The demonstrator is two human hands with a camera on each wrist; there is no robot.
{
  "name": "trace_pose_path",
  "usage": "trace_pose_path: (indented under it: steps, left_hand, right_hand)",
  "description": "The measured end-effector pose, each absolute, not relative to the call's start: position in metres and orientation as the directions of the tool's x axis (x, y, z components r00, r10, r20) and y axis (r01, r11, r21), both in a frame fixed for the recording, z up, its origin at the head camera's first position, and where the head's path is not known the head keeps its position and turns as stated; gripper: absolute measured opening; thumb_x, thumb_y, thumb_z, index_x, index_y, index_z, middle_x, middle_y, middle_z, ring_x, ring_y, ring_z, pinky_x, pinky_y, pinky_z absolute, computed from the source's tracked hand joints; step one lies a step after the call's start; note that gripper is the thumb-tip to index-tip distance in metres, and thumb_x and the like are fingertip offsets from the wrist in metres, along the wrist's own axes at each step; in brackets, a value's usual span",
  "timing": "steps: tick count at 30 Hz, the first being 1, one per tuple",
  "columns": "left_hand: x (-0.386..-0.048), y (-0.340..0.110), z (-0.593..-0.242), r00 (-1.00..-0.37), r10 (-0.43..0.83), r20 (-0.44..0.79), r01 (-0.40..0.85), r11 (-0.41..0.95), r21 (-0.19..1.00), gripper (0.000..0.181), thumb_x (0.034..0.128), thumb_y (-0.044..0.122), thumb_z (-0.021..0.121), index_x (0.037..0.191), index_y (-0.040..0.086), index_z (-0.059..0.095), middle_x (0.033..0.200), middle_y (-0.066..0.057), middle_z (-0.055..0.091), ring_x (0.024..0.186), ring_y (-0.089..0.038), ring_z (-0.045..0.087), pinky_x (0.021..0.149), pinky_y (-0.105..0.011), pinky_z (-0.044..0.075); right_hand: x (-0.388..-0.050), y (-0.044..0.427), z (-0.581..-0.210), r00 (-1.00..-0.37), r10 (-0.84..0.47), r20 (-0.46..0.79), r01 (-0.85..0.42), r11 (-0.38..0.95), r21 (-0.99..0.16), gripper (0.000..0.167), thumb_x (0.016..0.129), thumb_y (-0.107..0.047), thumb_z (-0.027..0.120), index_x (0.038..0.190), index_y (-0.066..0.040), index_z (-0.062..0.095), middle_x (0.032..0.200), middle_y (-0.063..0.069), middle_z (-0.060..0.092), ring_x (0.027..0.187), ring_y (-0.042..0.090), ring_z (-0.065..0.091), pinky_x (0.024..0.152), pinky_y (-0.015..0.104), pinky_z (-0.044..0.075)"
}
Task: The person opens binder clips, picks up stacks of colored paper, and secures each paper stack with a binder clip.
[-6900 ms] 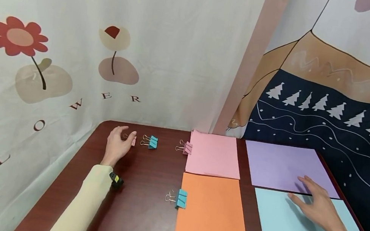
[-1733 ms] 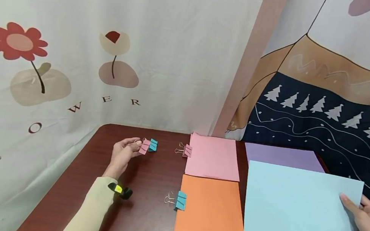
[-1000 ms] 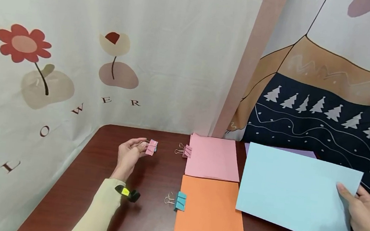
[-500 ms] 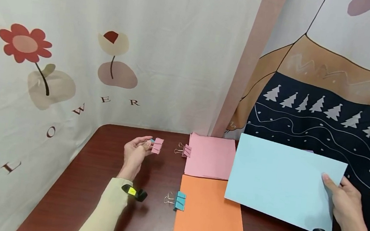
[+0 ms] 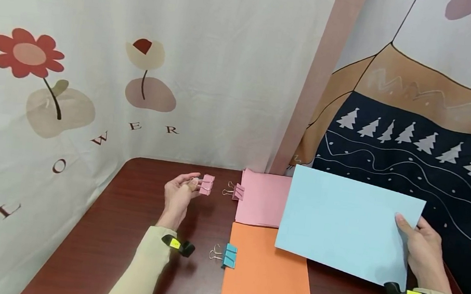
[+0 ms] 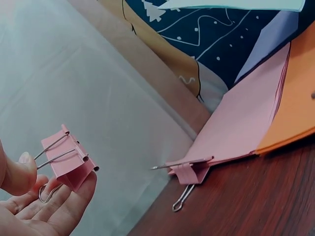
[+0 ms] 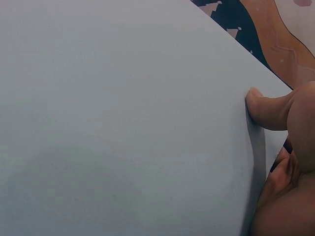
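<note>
My left hand (image 5: 178, 196) pinches a pink binder clip (image 5: 207, 185) by its wire handles, thumb on one side and fingers on the other; the clip's empty mouth shows in the left wrist view. My right hand (image 5: 424, 248) grips the right edge of a light blue sheet of paper (image 5: 349, 223), thumb on its face. Tilted and raised, the sheet overlaps the right parts of a pink paper stack (image 5: 263, 198) and an orange paper stack (image 5: 263, 286). A second pink binder clip (image 5: 238, 192) bites the pink stack's left edge; a teal binder clip (image 5: 230, 256) bites the orange stack's.
The brown table (image 5: 98, 243) meets a white flower-print curtain (image 5: 227, 68) at the back and a dark blue tree-print cloth (image 5: 417, 163) at the right. In the left wrist view, a purple sheet (image 6: 268, 42) lies beyond the pink stack.
My left hand has picked the pink binder clip up off the table and moved right. My right hand has lifted the blue sheet and carried it left, over the edges of the two stacks.
</note>
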State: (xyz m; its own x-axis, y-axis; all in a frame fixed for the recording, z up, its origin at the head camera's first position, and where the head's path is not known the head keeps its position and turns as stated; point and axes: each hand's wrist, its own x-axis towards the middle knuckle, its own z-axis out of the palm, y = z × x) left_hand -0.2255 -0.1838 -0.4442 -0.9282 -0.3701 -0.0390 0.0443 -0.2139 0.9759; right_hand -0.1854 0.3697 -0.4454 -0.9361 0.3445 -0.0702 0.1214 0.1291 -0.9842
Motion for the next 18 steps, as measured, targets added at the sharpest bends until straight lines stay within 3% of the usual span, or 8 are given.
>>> trace_pose_path:
  steps: [7,13,18]
  left_hand:
    - [-0.225,-0.172,-0.442,-0.929,-0.369,-0.035,0.056,-0.233,0.971,0.028,0.0962,-0.010,0.056,0.122,-0.012,0.066,0.096,-0.009,0.073,0.072,-0.011,0.068,0.064,-0.023,0.061]
    - [-0.226,-0.162,-0.440,-0.930,-0.367,-0.039,0.058,-0.250,0.966,0.028,0.0959,-0.010,0.057,0.122,-0.011,0.067,0.090,-0.002,0.072,0.071,-0.010,0.068,0.065,-0.023,0.062]
    - [-0.226,-0.153,-0.438,-0.932,-0.360,-0.044,0.054,-0.258,0.965,0.027,0.0969,-0.009,0.058,0.121,-0.010,0.068,0.085,0.000,0.073,0.069,-0.008,0.068,0.064,-0.023,0.061]
  right_hand:
    - [-0.190,0.362,-0.444,-0.936,0.340,-0.087,0.127,0.098,-0.987,0.034,0.093,-0.047,0.071,0.124,-0.034,0.066,0.089,-0.034,0.067,0.093,0.000,0.049,0.068,0.013,0.040]
    - [-0.196,0.354,-0.443,-0.932,0.351,-0.096,0.132,0.082,-0.988,0.039,0.092,-0.048,0.072,0.127,-0.032,0.066,0.090,-0.034,0.066,0.094,0.000,0.050,0.069,0.014,0.040]
    - [-0.200,0.346,-0.441,-0.933,0.340,-0.120,0.170,0.122,-0.978,0.048,0.093,-0.053,0.068,0.135,-0.033,0.062,0.094,-0.034,0.063,0.099,0.001,0.048,0.078,0.019,0.036]
